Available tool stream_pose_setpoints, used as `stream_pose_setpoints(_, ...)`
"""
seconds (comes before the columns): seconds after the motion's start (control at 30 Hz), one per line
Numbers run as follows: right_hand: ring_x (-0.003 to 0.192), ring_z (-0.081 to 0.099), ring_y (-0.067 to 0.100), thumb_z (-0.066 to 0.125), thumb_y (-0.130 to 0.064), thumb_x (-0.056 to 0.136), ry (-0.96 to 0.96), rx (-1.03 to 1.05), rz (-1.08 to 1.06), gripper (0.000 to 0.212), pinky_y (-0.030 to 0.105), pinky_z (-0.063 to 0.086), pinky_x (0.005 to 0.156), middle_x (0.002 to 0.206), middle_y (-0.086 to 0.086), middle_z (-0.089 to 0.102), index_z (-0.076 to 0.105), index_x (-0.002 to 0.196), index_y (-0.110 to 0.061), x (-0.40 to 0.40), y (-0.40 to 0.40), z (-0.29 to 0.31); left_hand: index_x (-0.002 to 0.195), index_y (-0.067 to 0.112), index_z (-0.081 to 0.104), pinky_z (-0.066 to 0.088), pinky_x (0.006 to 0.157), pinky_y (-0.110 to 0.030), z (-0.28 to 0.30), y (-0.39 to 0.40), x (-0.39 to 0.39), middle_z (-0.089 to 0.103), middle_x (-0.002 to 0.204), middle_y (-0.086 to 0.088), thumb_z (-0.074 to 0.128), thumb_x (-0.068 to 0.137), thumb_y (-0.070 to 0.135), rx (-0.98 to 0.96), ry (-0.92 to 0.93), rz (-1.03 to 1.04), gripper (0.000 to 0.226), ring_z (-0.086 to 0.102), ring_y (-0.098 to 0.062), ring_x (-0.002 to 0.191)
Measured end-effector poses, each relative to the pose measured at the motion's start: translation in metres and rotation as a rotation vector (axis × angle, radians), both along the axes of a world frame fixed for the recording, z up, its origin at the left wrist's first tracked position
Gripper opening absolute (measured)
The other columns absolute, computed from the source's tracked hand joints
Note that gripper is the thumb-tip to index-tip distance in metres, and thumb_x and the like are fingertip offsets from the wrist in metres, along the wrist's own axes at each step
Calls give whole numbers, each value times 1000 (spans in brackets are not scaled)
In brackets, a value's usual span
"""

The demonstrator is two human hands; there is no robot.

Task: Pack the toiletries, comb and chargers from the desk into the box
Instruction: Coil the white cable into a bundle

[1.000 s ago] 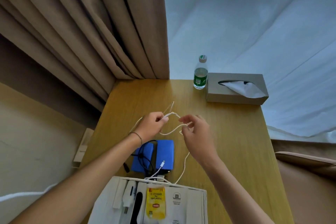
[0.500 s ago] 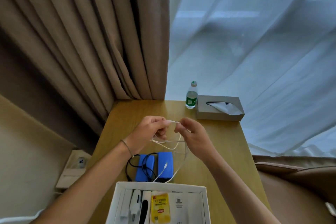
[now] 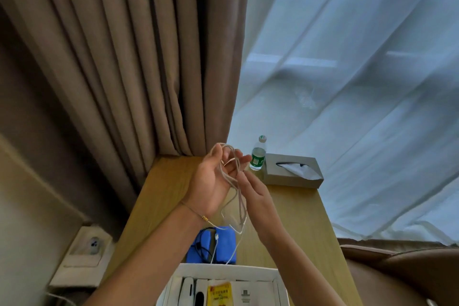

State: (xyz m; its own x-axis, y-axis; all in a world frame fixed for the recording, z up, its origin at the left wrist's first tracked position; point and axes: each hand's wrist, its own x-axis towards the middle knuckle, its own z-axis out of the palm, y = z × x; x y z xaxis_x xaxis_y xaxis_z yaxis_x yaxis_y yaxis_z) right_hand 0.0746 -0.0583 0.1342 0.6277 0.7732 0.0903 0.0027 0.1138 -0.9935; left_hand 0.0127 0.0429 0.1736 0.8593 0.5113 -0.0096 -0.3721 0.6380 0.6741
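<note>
Above the wooden desk (image 3: 293, 208), my left hand (image 3: 211, 181) is raised palm up with loops of a white charging cable (image 3: 239, 204) draped over its fingers. My right hand (image 3: 255, 194) pinches the same cable just right of the left palm. The cable's free end and plug hang down over a blue power bank (image 3: 223, 246) with a black cord, lying on the desk. A white box (image 3: 228, 271) stands at the near edge, holding white toiletry packets, a black comb and a yellow sachet (image 3: 219, 293).
A green-labelled water bottle (image 3: 258, 156) and a grey tissue box (image 3: 290, 171) stand at the desk's far right corner. Brown curtains hang behind on the left, sheer white ones on the right. A wall socket panel (image 3: 87, 248) sits left of the desk, a brown seat at lower right.
Both hands rose away from the desk and the cable was gathered into loops on my left hand. The camera tilted upward, so the box slid to the bottom edge.
</note>
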Motion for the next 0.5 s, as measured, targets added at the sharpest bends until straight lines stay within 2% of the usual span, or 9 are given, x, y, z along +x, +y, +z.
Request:
stream_pose_setpoints(0.03,116,65,11,48,-30,104,89,45,68,31,24,51,95,122,-3,73,65,128,-22,-3,1,2,76,12,45,46,103,-50,2,-1,1,55,89,-11,38,103,33,0,6,41,35,63,-32,97)
stream_pose_setpoints(0.1,114,68,13,52,-34,100,197,71,156,36,26,55,90,120,-3,73,62,133,-22,-10,1,6,77,14,46,50,95,-49,4,-3,3,52,85,-6,36,105,35,9,17,124,37,62,-25,86)
stream_pose_setpoints(0.17,83,72,14,55,-35,97,160,1,180,36,29,57,75,91,-1,75,66,121,-10,-15,1,9,78,17,49,52,70,-38,8,-1,2,52,84,-3,37,105,38,49,66,185,37,60,-20,75)
stream_pose_setpoints(0.2,68,68,17,55,-35,97,128,-41,182,34,35,57,70,76,4,69,67,109,-6,-17,1,9,79,19,51,47,58,-31,10,0,0,52,84,-2,38,105,40,70,96,198,35,58,-17,69)
stream_pose_setpoints(0.27,51,55,22,52,-30,102,95,-98,217,32,47,57,68,60,8,53,65,91,-3,-20,1,8,86,21,51,32,43,-22,13,5,-7,56,84,-1,42,104,41,107,144,190,28,49,-13,57)
stream_pose_setpoints(0.3,47,51,20,50,-27,104,79,-118,244,32,45,55,65,56,5,47,63,88,-3,-21,0,7,88,21,49,28,40,-20,14,7,-11,59,84,-1,44,103,39,131,165,176,24,43,-12,52)
stream_pose_setpoints(0.4,50,44,9,53,-22,104,-7,-216,290,27,22,44,52,58,-5,47,65,84,-9,-22,-5,5,99,19,41,25,37,-19,15,12,-24,60,86,-8,45,105,25,279,216,125,10,33,-10,43)
stream_pose_setpoints(0.5,51,48,6,59,-21,99,-75,-369,376,19,19,44,52,72,-1,63,69,85,-12,-19,-12,3,109,14,37,23,37,-20,16,19,-36,55,86,-17,42,106,13,603,289,106,7,28,-11,41)
